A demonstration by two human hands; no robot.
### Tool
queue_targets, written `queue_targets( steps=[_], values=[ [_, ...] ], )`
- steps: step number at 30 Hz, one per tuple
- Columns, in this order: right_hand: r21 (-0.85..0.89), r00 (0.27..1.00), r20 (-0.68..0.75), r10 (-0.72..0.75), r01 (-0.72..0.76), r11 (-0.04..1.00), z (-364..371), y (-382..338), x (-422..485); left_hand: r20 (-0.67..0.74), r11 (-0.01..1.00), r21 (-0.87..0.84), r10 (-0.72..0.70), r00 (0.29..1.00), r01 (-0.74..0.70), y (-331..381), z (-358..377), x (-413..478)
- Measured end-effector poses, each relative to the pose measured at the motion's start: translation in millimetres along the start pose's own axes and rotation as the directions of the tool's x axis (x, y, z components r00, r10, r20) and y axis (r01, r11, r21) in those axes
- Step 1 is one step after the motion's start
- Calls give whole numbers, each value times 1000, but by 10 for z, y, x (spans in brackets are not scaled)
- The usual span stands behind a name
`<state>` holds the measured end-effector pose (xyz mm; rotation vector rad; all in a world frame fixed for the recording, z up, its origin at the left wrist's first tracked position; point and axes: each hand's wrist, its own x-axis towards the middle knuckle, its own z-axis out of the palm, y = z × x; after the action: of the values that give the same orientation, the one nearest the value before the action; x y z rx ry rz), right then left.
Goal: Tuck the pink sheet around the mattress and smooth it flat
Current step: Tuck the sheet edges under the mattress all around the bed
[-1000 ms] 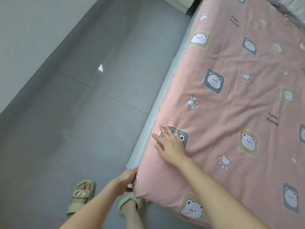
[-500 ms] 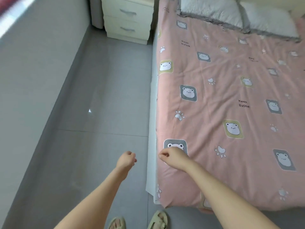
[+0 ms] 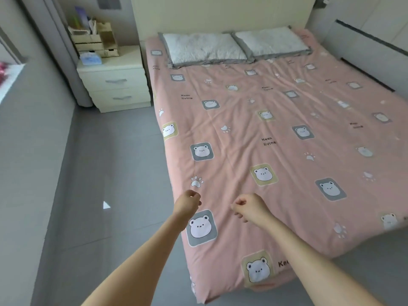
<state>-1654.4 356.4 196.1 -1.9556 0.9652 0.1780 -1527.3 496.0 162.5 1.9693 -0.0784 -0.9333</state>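
Head view shows both hands raised over the near left corner of the bed, neither one holding anything. Left hand [image 3: 187, 203] has its fingers curled loosely inward, thumb near the fingertips, with nothing between them; whether it brushes the cloth beneath cannot be told. Right hand [image 3: 249, 206] is just beside it, also curled into a loose fist, knuckles up, empty. Both bare forearms reach in from the bottom edge.

Directly under and between the hands lies the pink sheet [image 3: 276, 133], printed with bear faces in grey and tan squares, paw prints and small words. A grey bear square sits just below the left wrist, and a paw print lies just beyond the left fingers. The sheet covers the whole mattress top, with shallow creases running away from the hands toward the far end. Near the hands it hangs over the bed's foot and left side, and the corner below the forearms drapes down toward the floor [image 3: 99, 173].

At the far end of the sheet, two grey-edged pillows [image 3: 205, 49] lie side by side against a cream headboard [image 3: 220, 14]. Left of the pillows stands a cream nightstand [image 3: 117, 82] with two drawers, a wooden organiser [image 3: 95, 39] and a tissue box [image 3: 90, 58] on top. Grey tiles stretch to the left of the hands.
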Motion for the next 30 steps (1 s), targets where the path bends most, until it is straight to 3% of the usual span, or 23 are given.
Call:
queue_targets(
  steps=[9,18,21,24,27,30],
  values=[
    [365,954,-149,260,-192,911,-1569,1637,-571,178,978,190,46,983,-80,651,2090,-322],
    [684,853,-137,504,-286,671,-2369,3321,-860,345,853,454,98,934,-257,917,3952,-466],
    [786,813,-102,573,-287,547,-2346,3691,-831,395,681,622,152,906,-386,868,4289,-370],
    [870,766,-32,643,-294,395,-2096,3993,-777,505,394,748,184,843,-534,772,4545,-253],
    [921,724,53,688,-302,247,-1718,4217,-707,642,132,732,196,742,-668,648,4765,-97],
    [950,673,114,731,-289,118,-1336,4388,-602,762,-50,640,171,625,-767,509,4999,100]
  ],
)
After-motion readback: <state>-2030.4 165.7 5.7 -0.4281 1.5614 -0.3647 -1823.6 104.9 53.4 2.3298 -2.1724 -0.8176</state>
